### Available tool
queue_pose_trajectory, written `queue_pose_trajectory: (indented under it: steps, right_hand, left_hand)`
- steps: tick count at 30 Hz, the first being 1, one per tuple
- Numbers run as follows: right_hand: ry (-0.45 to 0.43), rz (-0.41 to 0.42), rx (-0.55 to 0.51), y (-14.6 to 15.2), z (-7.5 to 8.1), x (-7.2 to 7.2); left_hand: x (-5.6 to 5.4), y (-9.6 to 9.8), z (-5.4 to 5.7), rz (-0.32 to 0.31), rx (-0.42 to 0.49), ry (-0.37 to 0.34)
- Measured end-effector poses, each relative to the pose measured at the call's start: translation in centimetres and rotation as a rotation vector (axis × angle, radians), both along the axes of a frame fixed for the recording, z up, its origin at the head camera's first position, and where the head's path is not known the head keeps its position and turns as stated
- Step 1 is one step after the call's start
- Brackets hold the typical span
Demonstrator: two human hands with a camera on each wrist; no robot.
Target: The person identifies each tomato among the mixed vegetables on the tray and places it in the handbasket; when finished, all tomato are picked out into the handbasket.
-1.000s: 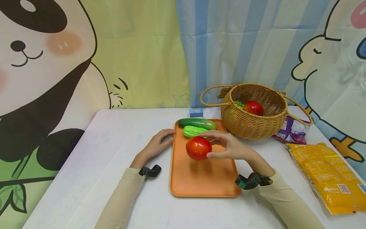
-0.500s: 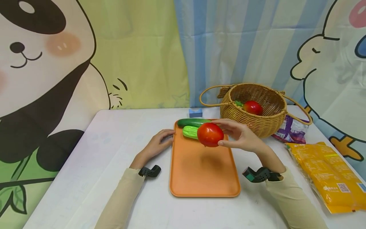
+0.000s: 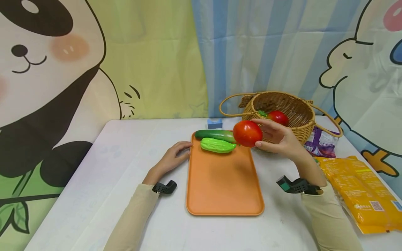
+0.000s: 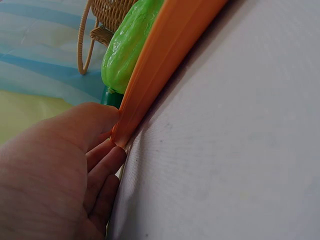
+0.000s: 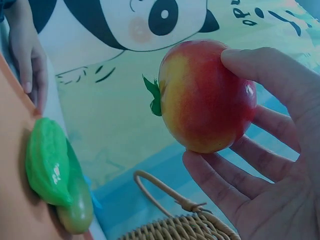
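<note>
My right hand (image 3: 281, 139) holds a toy-like red tomato (image 3: 247, 133) between thumb and fingertips, raised above the tray's far right corner, in front of the basket. The right wrist view shows the tomato's (image 5: 207, 97) yellowish end and green leafy stem. My left hand (image 3: 171, 160) rests at the left edge of an orange tray (image 3: 224, 188); in the left wrist view its thumb and fingertips touch the tray's outer wall (image 4: 150, 75). On the tray's far end lie a dark green cucumber (image 3: 213, 134) and a bright green ridged gourd-like vegetable (image 3: 217, 145), side by side.
A wicker basket (image 3: 301, 134) with looped handles stands behind at the right, holding another red fruit or vegetable (image 3: 278, 118) and something green. A purple packet (image 3: 323, 143) and a yellow packet (image 3: 361, 191) lie right. A small blue block (image 3: 215, 123) sits behind the tray.
My right hand has carried the tomato from above the tray's middle to the right and away from me, towards the basket. The left hand has stayed at the tray's edge.
</note>
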State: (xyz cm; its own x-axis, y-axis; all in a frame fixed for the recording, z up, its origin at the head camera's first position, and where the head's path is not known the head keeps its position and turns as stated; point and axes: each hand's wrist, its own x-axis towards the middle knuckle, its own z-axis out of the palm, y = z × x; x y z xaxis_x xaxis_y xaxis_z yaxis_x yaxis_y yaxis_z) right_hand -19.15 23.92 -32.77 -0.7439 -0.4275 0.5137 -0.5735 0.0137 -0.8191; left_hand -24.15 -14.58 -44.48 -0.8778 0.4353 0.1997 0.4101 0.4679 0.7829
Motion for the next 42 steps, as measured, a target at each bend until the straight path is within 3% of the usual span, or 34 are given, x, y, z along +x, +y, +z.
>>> queue_pose_trajectory:
  steps: [18, 33, 38, 42]
  right_hand:
    - [-0.065, -0.164, -0.157, 2.2, 0.9, -0.3]
    - [-0.094, -0.331, -0.260, 3.5, 1.3, 0.0]
    - [-0.107, -0.378, -0.223, 4.0, 1.2, -0.6]
    - [-0.115, -0.416, -0.145, 4.5, 1.6, -1.6]
  left_hand:
    - [-0.1, -0.1, 0.1, 0.016, -0.019, -0.020]
    - [0.0, 0.2, -0.2, -0.010, 0.000, -0.010]
    - [0.1, 0.2, -0.5, -0.008, 0.017, 0.005]
    - [0.4, 0.2, 0.1, 0.000, 0.022, 0.013]
